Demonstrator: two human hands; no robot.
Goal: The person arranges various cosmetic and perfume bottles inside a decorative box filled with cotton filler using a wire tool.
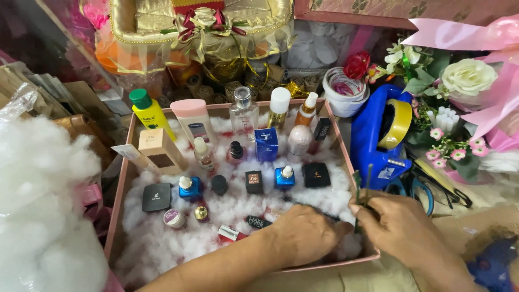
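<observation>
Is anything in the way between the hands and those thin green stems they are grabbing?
Nothing visible is. The right hand already pinches the thin green stems at the pink tray's near right corner. The left hand rests on the white fluffy stuffing right beside them. The small black cosmetic cases sit farther back.

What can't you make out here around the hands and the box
Head view:
- Left hand: palm and fingertips hidden, pressed into white stuffing.
- Green stems in right hand: lower ends hidden by fingers.
- Pink box: near wall hidden behind the arms.
</observation>
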